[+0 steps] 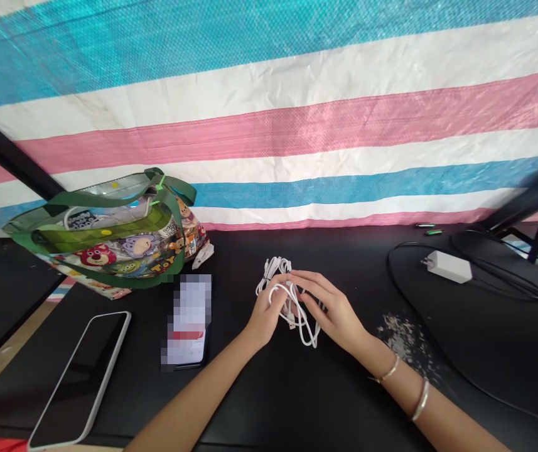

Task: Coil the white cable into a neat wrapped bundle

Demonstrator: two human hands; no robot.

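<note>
A looped white cable [307,329] hangs between my two hands, just above the black table. My left hand [269,306] is closed on it, the thumb pressing a loop. The fingers of my right hand [332,307] are stretched over the right side of the loops, touching them, with gaps between the fingers. Behind my left hand lies a coiled white cable [273,267] with a dark tie around it. A white plug end [291,324] shows between the hands. Part of the cable is hidden under my fingers.
Left of my hands lie a lit phone [188,320] and a larger dark-screened device [83,376]. A green cartoon bag [127,245] stands behind them. To the right are a white adapter [448,267], black cords [431,333] and scattered crumbs [403,339] on the black table [269,402].
</note>
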